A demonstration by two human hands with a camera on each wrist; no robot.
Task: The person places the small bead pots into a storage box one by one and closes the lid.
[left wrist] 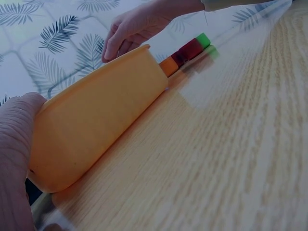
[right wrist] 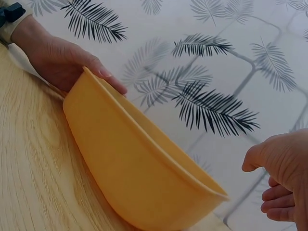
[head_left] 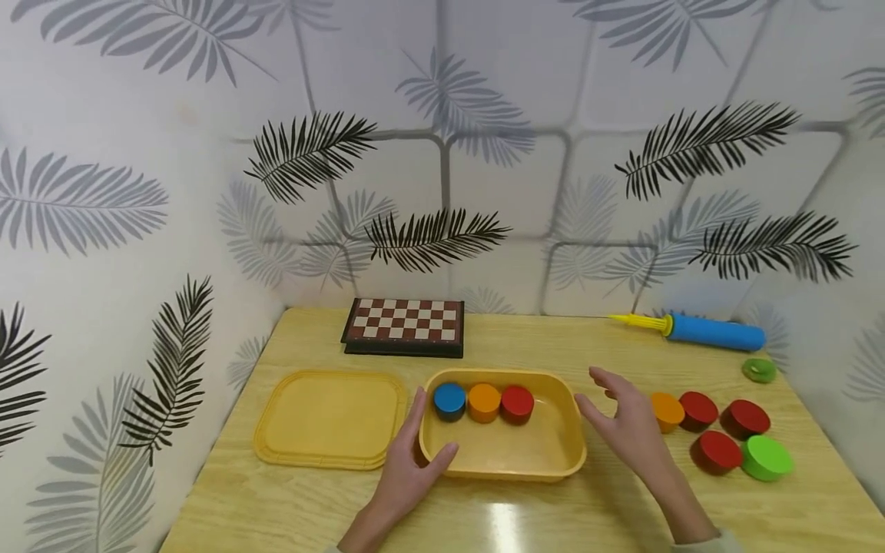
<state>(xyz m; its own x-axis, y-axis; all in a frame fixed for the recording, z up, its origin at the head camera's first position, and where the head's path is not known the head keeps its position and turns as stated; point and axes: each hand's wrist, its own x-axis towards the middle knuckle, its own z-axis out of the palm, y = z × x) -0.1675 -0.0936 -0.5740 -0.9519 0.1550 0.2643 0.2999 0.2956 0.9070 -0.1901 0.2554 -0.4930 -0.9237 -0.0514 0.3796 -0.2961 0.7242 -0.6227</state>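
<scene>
Left hand (head_left: 406,470): fingers straight, touching yellow basin (head_left: 542,445)
Right hand (head_left: 631,426): half open, empty, near its other end
Basin step: probably positioning
Next move: perhaps calls for right hand's touch

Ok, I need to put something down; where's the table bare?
Behind the tub, between chessboard and pump; also in front of the tray, left of the left hand. Crowded: right of the tub, with the right hand and loose discs.
</scene>
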